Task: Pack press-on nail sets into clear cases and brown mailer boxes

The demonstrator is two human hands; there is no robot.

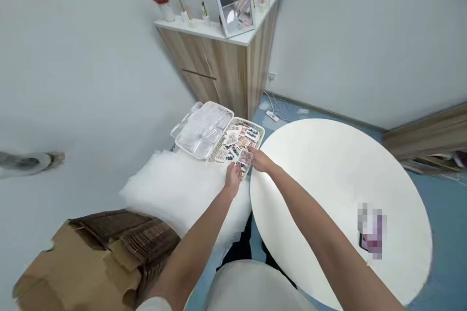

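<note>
The right basket [261, 132] holds jumbled small cards [232, 137], the left basket [219, 105] flat clear plastic bags [207, 129]. Over the right basket's near part, the right hand [260, 159] pinches a clear packet [245, 157]; the left hand [232, 178] curls nearby, its grip unclear. Both arms stretch forward, the right over a smooth round table [328, 170], the left beside fluffy white wadding [171, 184]

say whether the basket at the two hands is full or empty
The basket is not empty: small packs cover its visible inside. How deep they go I cannot tell, since the bottom is hidden.
</note>
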